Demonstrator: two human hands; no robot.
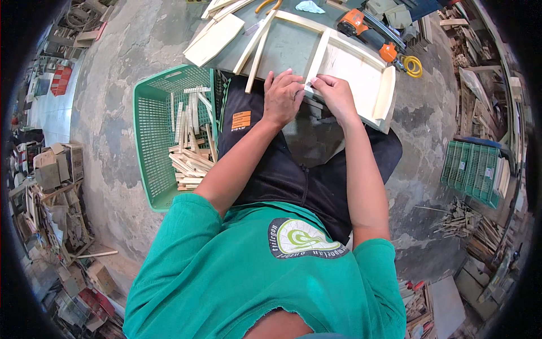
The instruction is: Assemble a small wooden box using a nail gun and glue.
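Note:
A pale wooden frame (pixel 319 53) lies on the grey worktop, with a crossbar running toward me and a light panel (pixel 350 73) in its right section. My right hand (pixel 336 97) pinches at the near end of the crossbar, thumb and fingertips together. Just left of it, my left hand (pixel 282 97) lies over the frame's near edge, its fingers bent slightly and apart. Its fingertips come close to the crossbar end; whether they touch it I cannot tell. Loose wooden strips (pixel 258 61) rest at the frame's left, one jutting over the worktop's near edge.
An orange and black nail gun (pixel 370 28) with a yellow coiled hose (pixel 413 66) lies beyond the frame. Orange-handled pliers (pixel 267 5) and a flat board (pixel 215 39) are at the far left. A green basket (pixel 148 141) of wood strips stands beside my left leg.

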